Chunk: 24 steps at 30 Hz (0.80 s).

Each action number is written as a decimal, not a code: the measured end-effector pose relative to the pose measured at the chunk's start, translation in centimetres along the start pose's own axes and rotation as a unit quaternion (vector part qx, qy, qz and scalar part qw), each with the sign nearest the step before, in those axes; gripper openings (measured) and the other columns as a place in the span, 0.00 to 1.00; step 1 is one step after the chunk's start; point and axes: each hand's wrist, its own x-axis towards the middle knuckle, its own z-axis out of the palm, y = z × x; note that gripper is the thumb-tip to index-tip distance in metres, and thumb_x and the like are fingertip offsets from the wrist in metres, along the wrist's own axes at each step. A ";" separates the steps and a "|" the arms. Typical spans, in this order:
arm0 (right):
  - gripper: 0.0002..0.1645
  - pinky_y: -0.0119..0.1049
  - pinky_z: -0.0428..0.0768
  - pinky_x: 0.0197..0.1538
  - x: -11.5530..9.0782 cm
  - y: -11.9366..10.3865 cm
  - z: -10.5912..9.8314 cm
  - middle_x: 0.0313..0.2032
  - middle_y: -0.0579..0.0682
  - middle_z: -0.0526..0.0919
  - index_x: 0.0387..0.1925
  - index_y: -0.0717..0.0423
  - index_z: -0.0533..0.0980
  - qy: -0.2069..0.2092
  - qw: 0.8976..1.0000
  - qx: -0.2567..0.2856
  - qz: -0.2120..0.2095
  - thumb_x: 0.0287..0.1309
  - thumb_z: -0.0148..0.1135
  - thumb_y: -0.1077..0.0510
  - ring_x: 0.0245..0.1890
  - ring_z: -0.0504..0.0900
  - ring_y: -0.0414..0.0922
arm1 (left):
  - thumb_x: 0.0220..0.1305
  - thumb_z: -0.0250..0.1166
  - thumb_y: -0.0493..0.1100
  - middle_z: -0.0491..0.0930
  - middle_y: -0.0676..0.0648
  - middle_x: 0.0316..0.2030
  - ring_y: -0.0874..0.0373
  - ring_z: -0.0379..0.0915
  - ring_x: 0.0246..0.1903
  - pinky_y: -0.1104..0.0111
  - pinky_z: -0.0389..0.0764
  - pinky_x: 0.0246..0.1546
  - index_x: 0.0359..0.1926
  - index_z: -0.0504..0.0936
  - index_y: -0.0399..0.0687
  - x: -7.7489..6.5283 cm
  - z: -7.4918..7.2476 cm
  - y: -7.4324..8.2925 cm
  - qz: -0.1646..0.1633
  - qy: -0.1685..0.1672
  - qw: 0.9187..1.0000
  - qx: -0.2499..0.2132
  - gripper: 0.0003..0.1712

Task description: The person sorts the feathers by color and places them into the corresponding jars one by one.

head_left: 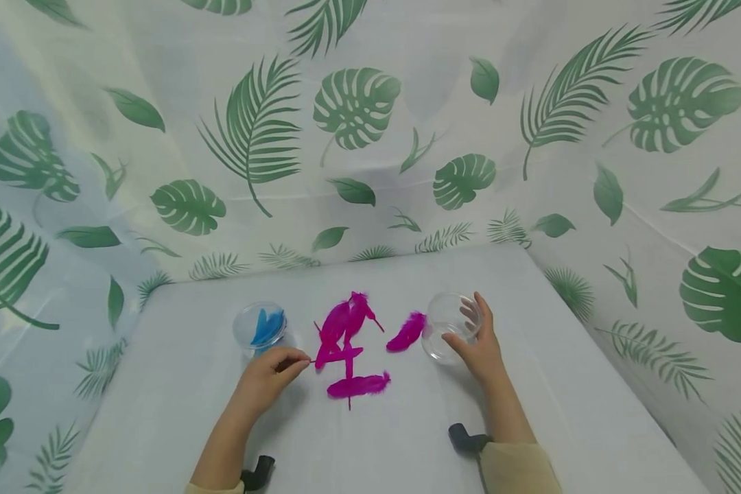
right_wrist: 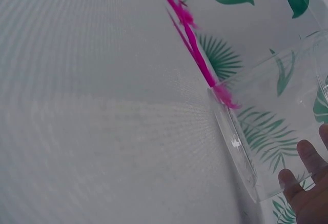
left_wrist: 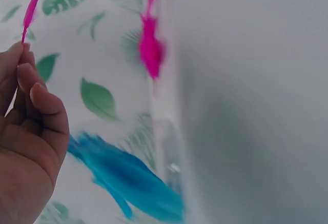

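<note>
My left hand (head_left: 265, 384) pinches the quill of a magenta feather (left_wrist: 34, 3) between thumb and fingers. It is just left of a loose group of magenta feathers (head_left: 339, 319) on the table. One magenta feather (head_left: 359, 385) lies crosswise at the near end of that group. My right hand (head_left: 483, 346) grips a clear plastic cup (head_left: 437, 343), thumb on the near side and fingers on the far side. Beside that cup's left edge lies another magenta feather (head_left: 406, 333). Past the left hand stands a second clear cup (head_left: 242, 331) with blue feathers (head_left: 268, 328) in it.
A white cloth covers the table (head_left: 432, 446). Around its back and sides hangs a white curtain (head_left: 407, 123) printed with green leaves. Dark wrist-worn devices show near both forearms, one by the right sleeve (head_left: 519, 470).
</note>
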 end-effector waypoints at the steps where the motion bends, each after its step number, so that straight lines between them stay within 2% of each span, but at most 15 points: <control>1: 0.66 0.60 0.60 0.72 0.0 -0.1 0.0 0.73 0.53 0.63 0.77 0.32 0.41 0.001 1.000 -0.005 0.003 0.50 0.75 0.58 0.73 0.62 0.56 | 0.63 0.68 0.50 0.82 0.61 0.36 0.60 0.76 0.37 0.73 0.82 0.37 0.39 0.85 0.68 0.3 0.0 0.7 0.010 0.001 1.000 -0.003 0.05; 5: 0.64 0.61 0.60 0.73 0.1 0.0 0.2 0.72 0.51 0.64 0.76 0.27 0.43 0.005 1.000 -0.017 0.016 0.50 0.76 0.56 0.73 0.62 0.55 | 0.64 0.68 0.52 0.82 0.62 0.37 0.60 0.77 0.39 0.70 0.83 0.38 0.41 0.86 0.69 2.4 0.6 4.2 0.037 -0.004 0.999 -0.002 0.06; 9: 0.64 0.61 0.60 0.73 0.2 0.0 0.3 0.72 0.51 0.64 0.76 0.26 0.43 0.006 1.000 -0.017 0.018 0.50 0.75 0.55 0.73 0.62 0.54 | 0.63 0.68 0.53 0.81 0.63 0.39 0.63 0.78 0.42 0.68 0.84 0.43 0.43 0.85 0.71 5.2 1.7 8.1 0.055 -0.006 0.998 0.007 0.07; 13: 0.63 0.58 0.61 0.73 0.4 -0.2 0.4 0.72 0.49 0.64 0.75 0.24 0.44 0.012 1.000 -0.013 0.019 0.50 0.76 0.55 0.73 0.62 0.52 | 0.65 0.67 0.51 0.81 0.62 0.41 0.63 0.77 0.42 0.67 0.84 0.45 0.44 0.85 0.66 8.4 3.4 11.1 0.104 -0.015 0.994 0.014 0.07; 16: 0.63 0.58 0.60 0.73 0.3 -0.3 0.4 0.72 0.49 0.64 0.76 0.26 0.45 0.014 1.000 -0.006 0.020 0.50 0.76 0.56 0.73 0.62 0.52 | 0.67 0.65 0.50 0.80 0.61 0.40 0.63 0.75 0.40 0.68 0.83 0.43 0.44 0.85 0.62 10.4 5.0 12.7 0.133 -0.036 0.990 0.025 0.07; 19: 0.63 0.59 0.59 0.74 0.1 -0.4 0.4 0.73 0.51 0.63 0.76 0.29 0.44 0.011 0.999 -0.005 0.032 0.50 0.75 0.57 0.74 0.61 0.53 | 0.68 0.64 0.50 0.80 0.60 0.39 0.63 0.74 0.39 0.70 0.81 0.43 0.44 0.85 0.61 12.0 6.6 13.9 0.146 -0.061 0.986 0.056 0.07; 24: 0.64 0.65 0.57 0.73 0.1 -0.6 0.3 0.76 0.50 0.57 0.76 0.26 0.43 0.006 0.996 -0.021 0.083 0.50 0.75 0.50 0.74 0.58 0.56 | 0.69 0.62 0.51 0.79 0.59 0.38 0.63 0.74 0.39 0.70 0.81 0.45 0.45 0.85 0.60 13.6 8.8 15.4 0.140 -0.104 0.978 0.112 0.08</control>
